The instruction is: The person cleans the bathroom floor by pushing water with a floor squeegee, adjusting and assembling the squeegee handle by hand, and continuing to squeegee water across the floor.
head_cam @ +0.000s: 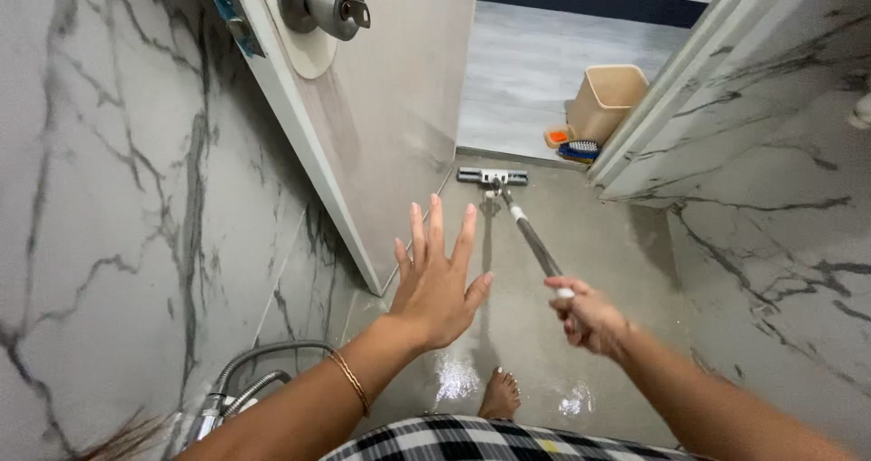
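- Standing in a narrow, marble-walled bathroom, a person works a mop (531, 234) across the wet grey floor (617, 243).
- The right hand (585, 316) is wrapped tight around the upper end of the mop's handle, fingers curled closed on it.
- The handle slants away from that hand, up and to the left, to the flat mop head (491, 176).
- The mop head lies flat on the floor right at the doorway threshold, just beside the bottom edge of the open door (399, 107).
- The left hand (435, 279) is held up in the air, palm away, fingers spread wide and holding nothing.
- It floats just left of the handle without touching it, in front of the door's lower edge.
- A thin gold bangle (349, 381) sits on the left forearm.
- One bare foot (500, 395) stands on the floor below the hands, with shiny wet patches on both sides of it.
- The door carries a round metal knob (324, 3) near the top.
- Beyond the threshold, on the paler floor outside, a beige bin (606, 98) stands tilted, with a brush (579, 149) and a small orange thing just beside it.
- A metal shower hose (263, 361) curls at the lower left, against the marble wall (109, 198).
- Checked black-and-white cloth (481, 441) shows at the bottom edge.
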